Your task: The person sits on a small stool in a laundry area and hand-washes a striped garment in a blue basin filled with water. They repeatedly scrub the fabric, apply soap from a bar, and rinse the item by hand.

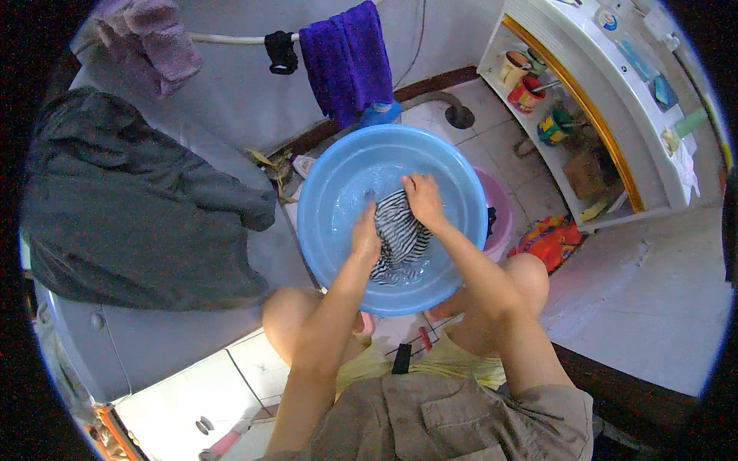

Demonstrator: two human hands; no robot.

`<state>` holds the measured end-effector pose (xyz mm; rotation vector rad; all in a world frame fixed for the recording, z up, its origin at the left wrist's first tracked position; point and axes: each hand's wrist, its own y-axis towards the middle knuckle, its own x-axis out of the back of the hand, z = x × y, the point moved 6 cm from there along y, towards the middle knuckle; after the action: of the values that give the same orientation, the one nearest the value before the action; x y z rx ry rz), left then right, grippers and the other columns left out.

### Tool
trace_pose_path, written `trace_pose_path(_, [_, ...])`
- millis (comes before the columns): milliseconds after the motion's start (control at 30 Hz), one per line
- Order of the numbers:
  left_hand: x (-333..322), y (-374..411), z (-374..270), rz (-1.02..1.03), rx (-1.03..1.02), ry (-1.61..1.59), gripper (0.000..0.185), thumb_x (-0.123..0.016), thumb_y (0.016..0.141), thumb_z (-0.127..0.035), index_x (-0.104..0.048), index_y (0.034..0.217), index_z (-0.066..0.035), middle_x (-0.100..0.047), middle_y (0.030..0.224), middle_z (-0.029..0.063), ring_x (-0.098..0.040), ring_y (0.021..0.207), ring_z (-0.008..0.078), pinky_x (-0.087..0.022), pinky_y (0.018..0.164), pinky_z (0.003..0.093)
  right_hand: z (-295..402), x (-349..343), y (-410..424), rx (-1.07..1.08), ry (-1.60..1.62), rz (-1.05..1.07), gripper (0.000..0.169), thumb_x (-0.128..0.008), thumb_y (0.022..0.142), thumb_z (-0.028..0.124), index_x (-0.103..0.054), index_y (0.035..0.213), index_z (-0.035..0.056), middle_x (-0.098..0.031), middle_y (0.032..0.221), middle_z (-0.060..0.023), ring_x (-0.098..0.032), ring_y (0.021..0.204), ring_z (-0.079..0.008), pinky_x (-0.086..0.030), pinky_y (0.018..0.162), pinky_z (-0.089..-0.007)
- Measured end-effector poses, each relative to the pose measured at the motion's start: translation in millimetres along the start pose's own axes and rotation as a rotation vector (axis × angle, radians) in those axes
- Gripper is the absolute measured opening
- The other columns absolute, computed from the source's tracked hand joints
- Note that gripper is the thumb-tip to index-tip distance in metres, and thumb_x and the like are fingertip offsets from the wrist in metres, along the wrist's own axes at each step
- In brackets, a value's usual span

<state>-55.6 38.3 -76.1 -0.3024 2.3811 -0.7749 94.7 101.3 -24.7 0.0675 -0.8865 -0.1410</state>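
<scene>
A black-and-white striped cloth (402, 225) is gathered between my two hands inside a large light-blue plastic basin (314, 230). My left hand (366, 233), slightly blurred, grips the cloth's left side. My right hand (424, 200) has hold of its upper right edge. Water (351, 196) covers the bottom of the basin, and the cloth's lower end trails into it with a few bubbles around. The basin is in front of me, between my bare knees.
A pink basin (497, 207) with something dark inside stands behind the blue one's right side. Left, a dark garment (144, 225) drapes over a grey surface. A purple towel (349, 63) hangs from a rail (242, 39). White shelving (553, 173) holding tins curves along the right. A red patterned cloth (550, 242) lies nearby.
</scene>
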Motion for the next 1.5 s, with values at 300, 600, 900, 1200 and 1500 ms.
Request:
trace_pose_path(300, [30.7,27.1,7.5,-0.079,-0.096,0.457,0.054,-0.052,0.085,-0.039,-0.042,0.131,-0.011,-0.035,0.132,0.0187,-0.035,0.122,0.0302,-0.028,0.103,0.0399,-9.5,-36.7,-18.2,-0.017,0.184,0.226,0.037,-0.061,0.077,0.027,-0.056,0.108,0.0074,-0.052,0.113,-0.0188,-0.052,0.101,-0.0346,-0.043,0.088,-0.0395])
trace_pose_path(600, [24.9,42.3,24.1,0.446,0.268,-0.297,0.035,-0.037,0.092,-0.039,-0.055,0.103,-0.011,-0.059,0.095,0.0064,-0.059,0.091,0.0229,-0.048,0.082,0.0396,114.9,1.4,-70.8,0.187,0.383,0.235,0.031,-0.056,0.084,0.034,-0.057,0.087,0.0031,-0.061,0.086,-0.0208,-0.060,0.080,-0.0372,-0.047,0.071,-0.0421])
trace_pose_path(900, [-14.1,-0.1,15.3,0.150,0.245,-0.201,0.035,-0.038,0.092,-0.028,-0.055,0.108,-0.002,-0.062,0.102,0.0116,-0.061,0.091,0.0255,-0.050,0.082,0.0387,68.4,-1.1,-28.2,0.219,-0.060,0.057,0.036,-0.039,0.092,0.032,-0.058,0.077,0.0047,-0.061,0.073,-0.0186,-0.060,0.065,-0.0374,-0.047,0.056,-0.0459])
trace_pose_path(1200, [33.5,1.1,-29.8,-0.427,-0.256,0.657,0.058,-0.059,0.081,-0.019,-0.037,0.133,-0.006,-0.034,0.138,0.0159,-0.032,0.127,0.0277,-0.023,0.106,0.0387,39.9,-10.6,-35.6,0.424,-0.348,0.232,0.026,-0.060,0.077,0.023,-0.059,0.097,0.0057,-0.046,0.108,-0.0198,-0.049,0.097,-0.0370,-0.044,0.078,-0.0438])
trace_pose_path(1500, [13.1,27.3,5.9,0.142,0.098,-0.202,0.046,-0.040,0.090,-0.040,-0.049,0.120,-0.006,-0.055,0.116,0.0130,-0.053,0.107,0.0270,-0.043,0.091,0.0402,21.6,-65.5,-38.5,-0.272,0.758,0.415,0.030,-0.057,0.087,0.030,-0.057,0.101,0.0033,-0.060,0.099,-0.0099,-0.052,0.094,-0.0168,-0.041,0.084,-0.0289])
